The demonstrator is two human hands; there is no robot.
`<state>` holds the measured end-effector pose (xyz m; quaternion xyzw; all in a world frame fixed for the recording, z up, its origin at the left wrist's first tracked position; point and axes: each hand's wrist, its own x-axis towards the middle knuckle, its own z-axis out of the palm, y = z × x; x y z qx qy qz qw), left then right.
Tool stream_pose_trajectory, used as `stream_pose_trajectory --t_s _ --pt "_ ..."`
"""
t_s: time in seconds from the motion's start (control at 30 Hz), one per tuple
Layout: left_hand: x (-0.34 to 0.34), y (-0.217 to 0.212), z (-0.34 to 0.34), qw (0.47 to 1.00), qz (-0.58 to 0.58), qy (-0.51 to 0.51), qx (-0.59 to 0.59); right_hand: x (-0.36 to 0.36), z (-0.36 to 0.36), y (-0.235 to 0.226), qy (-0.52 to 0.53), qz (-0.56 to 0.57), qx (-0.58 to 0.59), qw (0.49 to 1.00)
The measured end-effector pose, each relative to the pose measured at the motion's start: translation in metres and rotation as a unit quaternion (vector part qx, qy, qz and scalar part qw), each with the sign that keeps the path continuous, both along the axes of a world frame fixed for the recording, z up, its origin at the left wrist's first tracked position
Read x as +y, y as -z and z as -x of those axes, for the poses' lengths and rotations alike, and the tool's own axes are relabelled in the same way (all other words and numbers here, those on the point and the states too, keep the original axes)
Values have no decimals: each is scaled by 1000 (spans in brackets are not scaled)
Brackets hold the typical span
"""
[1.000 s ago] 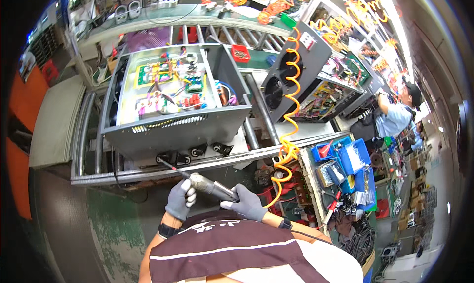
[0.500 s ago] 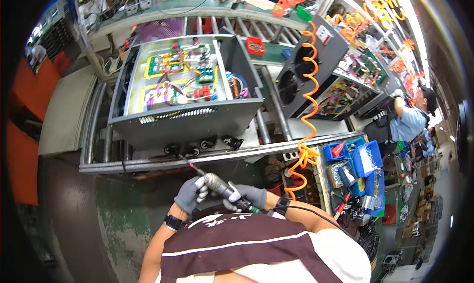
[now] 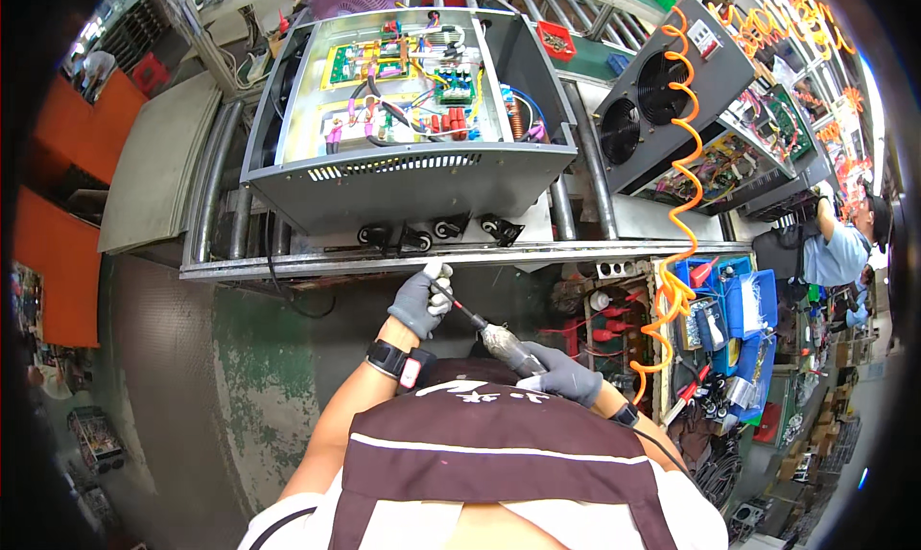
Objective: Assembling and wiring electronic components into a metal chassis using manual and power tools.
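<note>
A power screwdriver (image 3: 506, 345) with a worn silvery body and a long thin bit lies in my gloved right hand (image 3: 568, 375), which is closed round its rear part. The bit points up and left to my gloved left hand (image 3: 422, 303). The curled fingers of that hand meet the bit's tip; whatever they pinch there is too small to make out. Just beyond the left hand, several black caster wheels (image 3: 415, 240) line the lower edge of a grey metal cabinet (image 3: 413, 190). Wires and green circuit boards (image 3: 453, 87) show inside its open top.
The cabinet rests on a roller conveyor (image 3: 230, 166) with a metal front rail. A second cabinet with black fans (image 3: 662, 88) stands to the right, behind a coiled orange hose (image 3: 689, 166). Blue bins (image 3: 753, 305) hold small parts. A co-worker (image 3: 833, 253) is farther right.
My left hand has moved up and right, nearer the conveyor rail, and is now at the bit's tip. The right hand and screwdriver have shifted right. The whole view has shifted too.
</note>
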<state>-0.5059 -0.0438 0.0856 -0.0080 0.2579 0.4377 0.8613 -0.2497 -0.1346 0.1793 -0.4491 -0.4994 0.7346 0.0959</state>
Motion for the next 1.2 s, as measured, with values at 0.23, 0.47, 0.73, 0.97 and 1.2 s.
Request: stream_pose_trajectory --t_s 0.23,0.47,0.73,0.97,1.2 --pt "-8 -1 -14 998 23 -40 36 1 -7 -9 53 58 9 997" --pt "-18 -7 -20 909 -37 -57 412 25 -11 -12 -88 -166 -198 962" --pt "-37 5 -27 955 29 -226 188 64 -15 16 -143 -89 -60 984" --pt "-80 28 -19 935 -43 -306 175 116 -8 25 -242 3 -31 970" --pt "-265 205 -14 818 259 -440 267 137 40 58 -293 106 -48 949"
